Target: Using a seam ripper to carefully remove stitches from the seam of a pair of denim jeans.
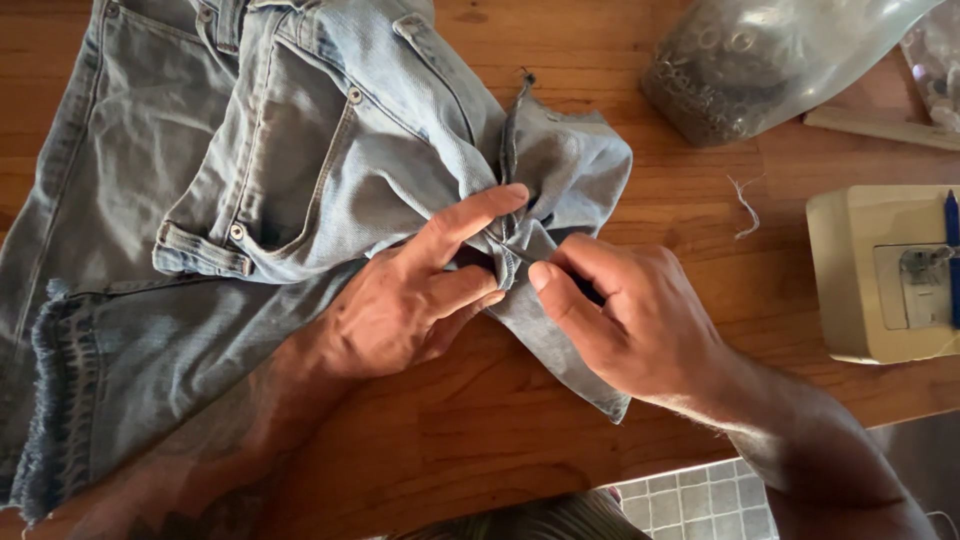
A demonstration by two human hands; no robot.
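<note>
Denim jeans [300, 150] pinched by left hand [420, 300], right hand [630, 320] (clear plastic bag [760, 60] beyond)

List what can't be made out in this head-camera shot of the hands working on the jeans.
- What the right hand pinches: a thin dark tool, mostly hidden by its fingers.
- The spot worked on the jeans: covered by the left hand and bunched denim.
- Contents of the clear plastic bag: blurred by glare, cut off by the top edge.
- The cream sewing machine: cut off by the right edge.
</note>
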